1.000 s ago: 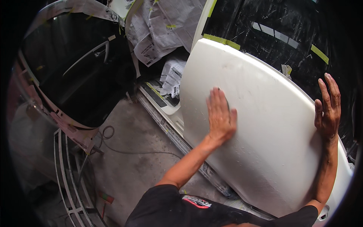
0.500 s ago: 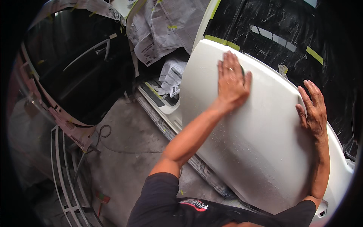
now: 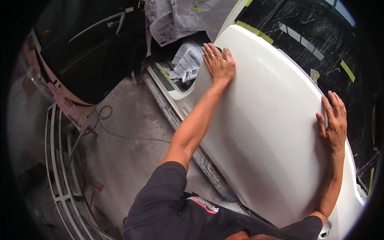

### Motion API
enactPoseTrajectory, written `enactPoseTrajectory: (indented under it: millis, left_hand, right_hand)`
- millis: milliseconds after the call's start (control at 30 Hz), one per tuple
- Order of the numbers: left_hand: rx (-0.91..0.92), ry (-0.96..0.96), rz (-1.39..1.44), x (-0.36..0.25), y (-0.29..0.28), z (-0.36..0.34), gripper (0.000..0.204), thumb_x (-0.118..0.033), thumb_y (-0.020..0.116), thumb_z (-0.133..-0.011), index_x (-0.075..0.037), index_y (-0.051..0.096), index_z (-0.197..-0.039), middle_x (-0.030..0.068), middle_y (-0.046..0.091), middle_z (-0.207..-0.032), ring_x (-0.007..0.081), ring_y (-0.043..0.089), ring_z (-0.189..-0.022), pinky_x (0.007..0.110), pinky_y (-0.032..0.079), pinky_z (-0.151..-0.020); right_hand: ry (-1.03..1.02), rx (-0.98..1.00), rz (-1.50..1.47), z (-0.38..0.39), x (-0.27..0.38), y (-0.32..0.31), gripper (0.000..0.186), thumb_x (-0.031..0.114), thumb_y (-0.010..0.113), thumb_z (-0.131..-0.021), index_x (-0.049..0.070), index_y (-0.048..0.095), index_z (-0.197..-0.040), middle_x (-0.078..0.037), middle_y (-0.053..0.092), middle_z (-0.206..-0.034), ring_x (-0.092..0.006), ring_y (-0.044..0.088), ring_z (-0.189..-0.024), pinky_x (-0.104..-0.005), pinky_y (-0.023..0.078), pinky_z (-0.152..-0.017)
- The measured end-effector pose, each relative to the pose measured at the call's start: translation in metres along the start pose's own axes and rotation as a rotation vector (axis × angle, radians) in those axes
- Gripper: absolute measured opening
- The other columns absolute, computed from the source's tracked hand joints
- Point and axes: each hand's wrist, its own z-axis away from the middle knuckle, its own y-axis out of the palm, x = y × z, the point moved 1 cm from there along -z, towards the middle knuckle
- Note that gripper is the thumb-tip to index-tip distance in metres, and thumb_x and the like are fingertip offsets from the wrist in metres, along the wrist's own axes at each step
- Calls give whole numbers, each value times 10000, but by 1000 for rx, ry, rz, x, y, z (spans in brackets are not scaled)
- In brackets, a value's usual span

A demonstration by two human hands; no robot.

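A white car door, wet with beads of water, fills the right half of the view. My left hand lies against its upper left edge, fingers stretched out and thumb apart. Between forefinger and thumb shows the rim of a dark pad, pressed to the door; the palm hides most of it. My right hand rests near the door's right edge, below the window, fingers spread and holding nothing. Dark streaked window glass with yellow-green tape borders the door.
Left of the door runs a sill, with newspaper sheets above it. A dark door trim panel with a handle stands at upper left. Below it are a metal frame, a thin hose and a red-headed tool on the grey floor.
My left hand has slid left across the door to its left edge, the dark pad moving with it. The right hand keeps about the same place on the door. The view has shifted slightly.
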Motion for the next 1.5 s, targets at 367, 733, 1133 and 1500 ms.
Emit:
enactPoseTrajectory:
  millis: [367,733,1133,1500]
  left_hand:
    - [-37,-354,247,99,6,46,836,-503,275,-1031,122,-9,-1509,327,-32,-1592,409,-32,-1503,515,-31,-1211]
    - [-54,-321,224,95,13,82,746,-428,274,-1055,118,52,-1512,330,9,-1590,433,-4,-1498,502,7,-1218]
    - [-12,-209,185,39,-1,64,778,-394,322,-1021,167,50,-1487,358,21,-1576,455,-4,-1492,515,-1,-1214]
    - [1,-120,130,29,0,35,815,-454,301,-1019,164,54,-1489,347,45,-1581,423,11,-1501,478,6,-1222]
  right_hand:
    - [-58,125,164,8,2,-10,550,427,482,-998,118,471,-1453,-134,444,-1495,-315,346,-1432,-467,254,-1190]
    - [159,-2,51,9,25,-5,410,273,602,-975,48,603,-1318,-200,601,-1254,-334,584,-1158,-436,473,-1008]
    - [266,40,26,-11,37,-6,485,350,578,-979,-3,578,-1312,-193,595,-1168,-319,578,-1108,-435,475,-975]
    - [183,22,18,-2,25,-1,502,365,574,-980,6,564,-1330,-201,582,-1198,-343,557,-1136,-446,454,-997]
